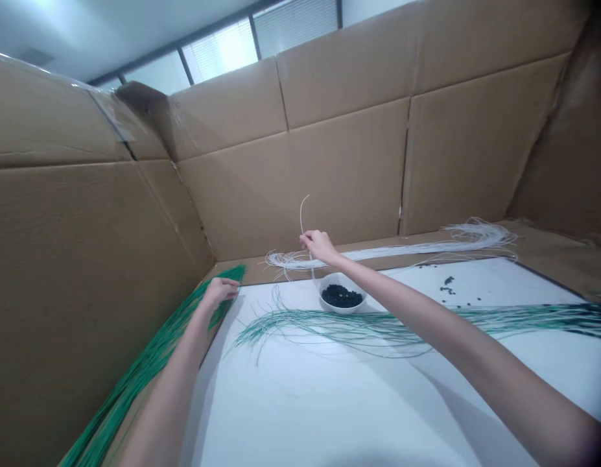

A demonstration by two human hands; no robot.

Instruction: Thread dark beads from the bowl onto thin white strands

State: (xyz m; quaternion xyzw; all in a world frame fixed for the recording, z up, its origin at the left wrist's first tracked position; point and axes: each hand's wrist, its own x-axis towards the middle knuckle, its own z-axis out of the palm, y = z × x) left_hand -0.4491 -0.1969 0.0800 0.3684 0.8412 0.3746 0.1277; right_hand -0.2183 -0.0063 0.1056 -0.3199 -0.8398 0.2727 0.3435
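My right hand (318,245) is raised above the far edge of the white board, its fingertips pinched on a thin white strand (303,211). One end of that strand curves up above the fingers. Below the hand, a white bowl (343,310) holds many small black pieces (341,296). At the left, my left hand (222,290) is over the tip of a thick bundle of green strands (157,353). Its fingers are drawn together by the strand ends; whatever is between them is too small to make out.
A looser bundle of green strands (324,321) crosses the white board (300,395) in front of the bowl. Behind it lies a bundle of white strands (407,250). Several loose black pieces (447,282) are scattered at the right. Cardboard walls (329,175) enclose the back and sides.
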